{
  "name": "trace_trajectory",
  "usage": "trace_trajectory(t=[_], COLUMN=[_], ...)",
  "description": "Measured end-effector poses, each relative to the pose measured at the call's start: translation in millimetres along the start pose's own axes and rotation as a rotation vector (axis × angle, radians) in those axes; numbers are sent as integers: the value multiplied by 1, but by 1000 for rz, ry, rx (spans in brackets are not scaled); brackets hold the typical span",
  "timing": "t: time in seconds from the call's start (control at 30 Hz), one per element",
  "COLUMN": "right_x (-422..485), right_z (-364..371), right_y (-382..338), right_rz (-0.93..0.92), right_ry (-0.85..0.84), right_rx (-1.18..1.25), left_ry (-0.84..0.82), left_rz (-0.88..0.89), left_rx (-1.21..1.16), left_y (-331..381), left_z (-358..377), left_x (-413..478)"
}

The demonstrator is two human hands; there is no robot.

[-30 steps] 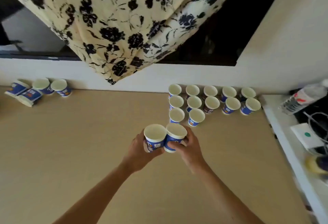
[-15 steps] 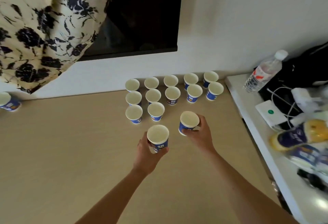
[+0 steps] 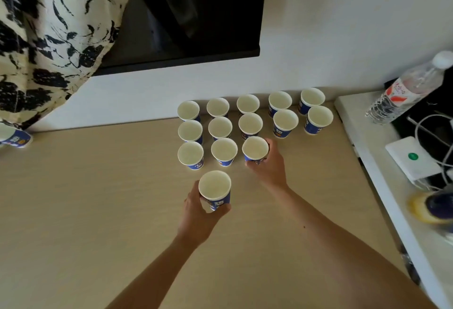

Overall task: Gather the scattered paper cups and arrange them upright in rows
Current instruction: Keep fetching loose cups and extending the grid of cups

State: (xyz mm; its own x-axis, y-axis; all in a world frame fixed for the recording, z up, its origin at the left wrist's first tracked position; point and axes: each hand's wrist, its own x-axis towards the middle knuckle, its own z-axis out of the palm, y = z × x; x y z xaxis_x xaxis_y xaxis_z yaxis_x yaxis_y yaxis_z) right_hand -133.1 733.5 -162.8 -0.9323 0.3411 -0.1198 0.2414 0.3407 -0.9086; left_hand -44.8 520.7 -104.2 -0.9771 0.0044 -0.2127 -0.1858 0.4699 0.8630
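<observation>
Several blue-and-white paper cups stand upright in rows [image 3: 220,127] on the beige table [image 3: 85,210], near the wall. My right hand [image 3: 270,165] grips a cup [image 3: 255,149] that sits as third in the front row, beside two others. My left hand [image 3: 198,213] holds another upright cup [image 3: 215,186] above the table, in front of the rows. One more cup [image 3: 14,137] lies on its side at the far left edge.
A white side shelf [image 3: 382,186] on the right carries a water bottle [image 3: 404,90], a white box with cables [image 3: 414,159] and a yellow-and-blue item [image 3: 431,207]. A floral curtain [image 3: 49,34] hangs at the upper left beside a dark window [image 3: 196,12].
The view has swung right and closer. My right hand has carried its cup forward into the front row beside the two there. My left hand still holds its cup.
</observation>
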Motion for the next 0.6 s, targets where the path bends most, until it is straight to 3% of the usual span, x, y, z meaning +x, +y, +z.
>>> trace_trajectory(t=[0.6], right_x=[10], right_z=[13], right_y=[6], right_rz=[-39], right_ry=[55], right_rx=[-51], left_ry=[-25], left_rz=[-20], left_rx=[79], left_y=[9], left_z=[-9], left_x=[13])
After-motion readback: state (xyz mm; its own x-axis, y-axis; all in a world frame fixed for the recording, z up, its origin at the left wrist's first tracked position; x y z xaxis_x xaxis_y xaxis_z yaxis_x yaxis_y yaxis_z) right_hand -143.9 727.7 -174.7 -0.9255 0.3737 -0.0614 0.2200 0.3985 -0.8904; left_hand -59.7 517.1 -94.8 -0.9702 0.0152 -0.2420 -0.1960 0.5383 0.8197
